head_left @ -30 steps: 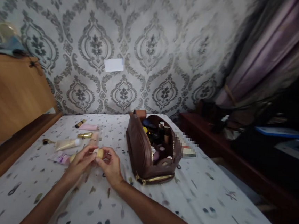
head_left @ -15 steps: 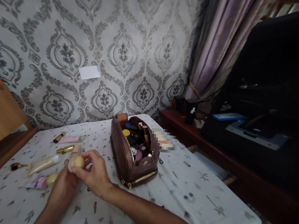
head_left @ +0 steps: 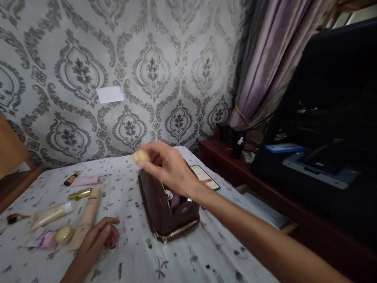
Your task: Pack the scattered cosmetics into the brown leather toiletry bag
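Note:
My right hand [head_left: 166, 168] is raised over the open brown cosmetics bag [head_left: 166, 208], pinching a small round yellow jar [head_left: 141, 156] at its fingertips. My left hand [head_left: 99, 237] rests on the patterned cloth with fingers loosely curled, holding nothing, beside a long beige tube [head_left: 86, 216]. Inside the bag, several small bottles and pots show under my right wrist.
Left of the bag lie a round yellow lid [head_left: 64, 234], a cream tube [head_left: 48, 215], a gold bottle [head_left: 80, 193], a pink tube [head_left: 86, 179] and a small brush [head_left: 15, 218]. A phone [head_left: 205, 177] lies behind the bag. A dark wooden shelf [head_left: 239, 163] and curtain stand right.
My right hand lifted the small yellow jar from between both hands and carried it up over the bag. My left hand dropped to the cloth. The beige tube now lies flat.

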The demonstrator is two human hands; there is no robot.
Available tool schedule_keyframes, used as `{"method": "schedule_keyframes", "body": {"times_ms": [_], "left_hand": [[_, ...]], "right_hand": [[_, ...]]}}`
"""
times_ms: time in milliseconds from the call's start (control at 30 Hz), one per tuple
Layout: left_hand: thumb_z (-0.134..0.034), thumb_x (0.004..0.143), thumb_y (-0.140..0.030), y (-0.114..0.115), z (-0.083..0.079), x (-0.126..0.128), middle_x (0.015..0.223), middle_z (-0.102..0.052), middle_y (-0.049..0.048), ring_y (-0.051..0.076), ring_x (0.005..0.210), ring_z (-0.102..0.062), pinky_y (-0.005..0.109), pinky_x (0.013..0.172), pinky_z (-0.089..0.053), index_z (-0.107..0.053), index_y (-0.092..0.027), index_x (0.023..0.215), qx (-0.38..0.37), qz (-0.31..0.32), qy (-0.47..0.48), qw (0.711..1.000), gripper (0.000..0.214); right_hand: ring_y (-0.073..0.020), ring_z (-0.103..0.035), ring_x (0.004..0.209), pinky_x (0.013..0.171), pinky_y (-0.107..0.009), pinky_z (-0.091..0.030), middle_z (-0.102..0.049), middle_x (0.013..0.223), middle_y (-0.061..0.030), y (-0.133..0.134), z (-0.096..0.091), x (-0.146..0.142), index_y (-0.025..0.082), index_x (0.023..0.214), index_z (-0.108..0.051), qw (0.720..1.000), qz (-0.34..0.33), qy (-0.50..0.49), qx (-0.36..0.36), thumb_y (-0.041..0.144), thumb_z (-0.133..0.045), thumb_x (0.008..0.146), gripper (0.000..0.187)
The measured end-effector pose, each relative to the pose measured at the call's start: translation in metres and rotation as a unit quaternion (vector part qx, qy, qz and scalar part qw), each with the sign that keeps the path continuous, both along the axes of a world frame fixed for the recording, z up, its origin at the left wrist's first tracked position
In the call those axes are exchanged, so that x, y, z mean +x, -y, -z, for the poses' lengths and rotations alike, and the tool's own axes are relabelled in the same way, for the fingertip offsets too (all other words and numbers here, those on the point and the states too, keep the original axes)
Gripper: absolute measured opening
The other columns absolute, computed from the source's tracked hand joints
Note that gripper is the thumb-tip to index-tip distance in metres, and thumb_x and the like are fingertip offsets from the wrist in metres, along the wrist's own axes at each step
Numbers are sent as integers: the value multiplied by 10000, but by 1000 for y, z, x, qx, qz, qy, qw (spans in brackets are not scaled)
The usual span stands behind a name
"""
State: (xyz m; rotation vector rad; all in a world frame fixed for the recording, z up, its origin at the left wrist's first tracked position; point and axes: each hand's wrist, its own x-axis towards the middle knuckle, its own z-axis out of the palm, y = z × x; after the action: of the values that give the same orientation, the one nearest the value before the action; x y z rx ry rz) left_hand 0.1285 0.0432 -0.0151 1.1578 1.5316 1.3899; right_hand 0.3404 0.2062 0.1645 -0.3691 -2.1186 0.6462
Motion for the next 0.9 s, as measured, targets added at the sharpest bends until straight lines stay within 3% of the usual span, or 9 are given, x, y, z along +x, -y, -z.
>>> {"method": "schedule_keyframes", "body": {"times_ms": [67,167,300,400,700,900], "left_hand": [[-577,813,-722,0,1,-1,697,-663,43,164,619,-579,256,552,-413,-658,-162,991,-6,4,-2,1000,593],[-568,804,-739,-1,5,-3,703,-666,45,169,630,-583,259,555,-415,-664,-170,983,-24,29,-20,999,604],[-542,835,-716,1,11,-4,705,-662,44,171,646,-574,260,571,-402,-675,-175,989,-27,20,-50,998,578],[-523,852,-704,2,14,-5,707,-656,47,176,661,-566,262,580,-401,-677,-175,993,-38,28,-73,996,568],[-500,863,-705,4,8,5,671,-630,30,167,620,-527,264,576,-393,-675,-180,973,-29,-1,-102,994,564],[-523,809,-756,4,4,4,693,-650,43,190,665,-574,263,579,-422,-699,-187,964,-55,-5,-92,994,615]], "right_hand": [[-162,-584,826,742,-266,-418,-658,955,-39,-25,-5,8,168,1076,-657,992,80,74,58,291,-690,864,247],[-186,-594,867,737,-266,-387,-678,977,-66,-52,-5,12,151,1034,-666,958,149,213,118,281,-651,886,197],[-242,-620,960,786,-289,-373,-722,986,-111,-64,-1,7,135,981,-697,887,158,391,191,238,-620,881,163],[-247,-645,937,773,-294,-372,-740,976,-120,-64,1,0,145,991,-715,849,154,455,220,223,-563,895,196],[-233,-672,898,640,-279,-342,-744,1029,-122,-69,-1,-7,160,1065,-728,831,151,496,202,279,-511,921,287],[-196,-637,842,605,-271,-294,-738,984,-79,-84,4,-6,173,1092,-703,854,106,467,206,267,-533,905,269]]}}
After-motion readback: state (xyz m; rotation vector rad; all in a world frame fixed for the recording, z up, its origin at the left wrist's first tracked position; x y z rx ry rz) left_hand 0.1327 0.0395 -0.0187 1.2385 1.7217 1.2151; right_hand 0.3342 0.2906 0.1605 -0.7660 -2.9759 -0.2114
